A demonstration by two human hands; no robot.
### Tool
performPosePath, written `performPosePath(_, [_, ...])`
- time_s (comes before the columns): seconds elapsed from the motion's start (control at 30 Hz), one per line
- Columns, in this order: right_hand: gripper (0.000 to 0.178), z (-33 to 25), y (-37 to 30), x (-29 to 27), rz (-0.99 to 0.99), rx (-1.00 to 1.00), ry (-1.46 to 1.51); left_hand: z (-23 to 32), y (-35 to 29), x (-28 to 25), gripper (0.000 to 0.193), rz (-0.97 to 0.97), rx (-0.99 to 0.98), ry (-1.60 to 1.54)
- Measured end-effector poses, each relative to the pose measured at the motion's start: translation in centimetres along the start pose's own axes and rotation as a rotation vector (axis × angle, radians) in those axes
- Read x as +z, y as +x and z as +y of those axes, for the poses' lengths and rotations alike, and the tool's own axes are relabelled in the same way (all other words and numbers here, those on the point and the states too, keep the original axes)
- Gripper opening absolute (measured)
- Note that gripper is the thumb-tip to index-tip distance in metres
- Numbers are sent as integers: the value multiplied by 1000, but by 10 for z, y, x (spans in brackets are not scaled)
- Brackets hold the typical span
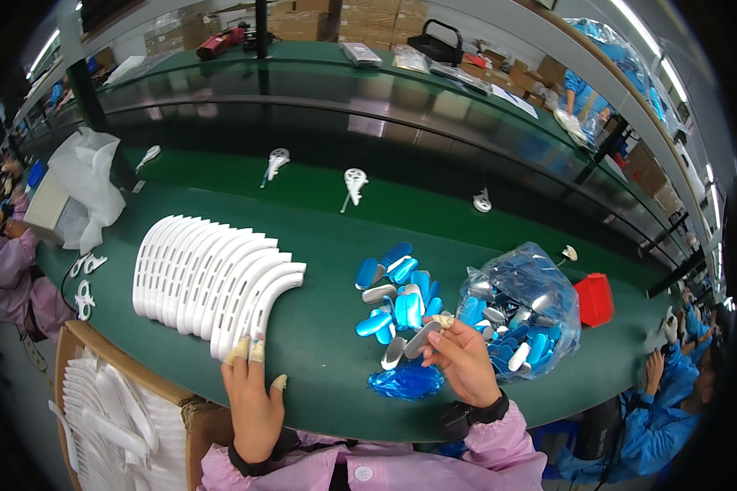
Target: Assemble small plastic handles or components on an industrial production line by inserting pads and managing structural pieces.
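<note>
My left hand [254, 401] lies with its fingers stretched out, pale finger cots on several tips. Two fingertips touch the lower end of the nearest white curved plastic part [260, 309], last in a row of several alike with slots along them. My right hand [464, 362] pinches an oval silver plate [421, 339] between thumb and fingers, above the table. Beside it lies a loose pile of oval plates [409, 309], some covered in blue film, some bare silver. A crumpled heap of blue film [407, 382] rests just below the held plate.
A clear plastic bag [540, 278] full of oval plates stands right, by a red bin [595, 299]. White parts [354, 184] lie along the green table's [327, 221] far side. A cardboard box [123, 352] of white parts stands lower left. Co-workers sit at both sides.
</note>
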State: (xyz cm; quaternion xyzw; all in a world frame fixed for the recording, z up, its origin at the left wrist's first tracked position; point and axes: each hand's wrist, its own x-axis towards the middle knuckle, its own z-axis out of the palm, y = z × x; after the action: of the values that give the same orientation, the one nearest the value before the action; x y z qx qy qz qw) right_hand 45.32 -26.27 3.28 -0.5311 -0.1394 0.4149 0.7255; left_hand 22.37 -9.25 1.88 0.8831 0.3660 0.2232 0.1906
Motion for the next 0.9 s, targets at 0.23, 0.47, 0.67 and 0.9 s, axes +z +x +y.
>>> performPosePath(0.23, [31,-11,3,21,-51,-117,-290,-8,19,28,47,23,-34,-14])
performPosePath(0.47, [31,-12,10,53,-205,-135,-399,6,31,1,61,-538,-325,-1461])
performPosePath(0.67, [29,-4,10,64,-217,-169,-463,28,26,9,66,-732,-341,-1631])
performPosePath(0.9, [31,5,3,67,-187,-388,-823,27,25,16,65,-722,-312,-1689])
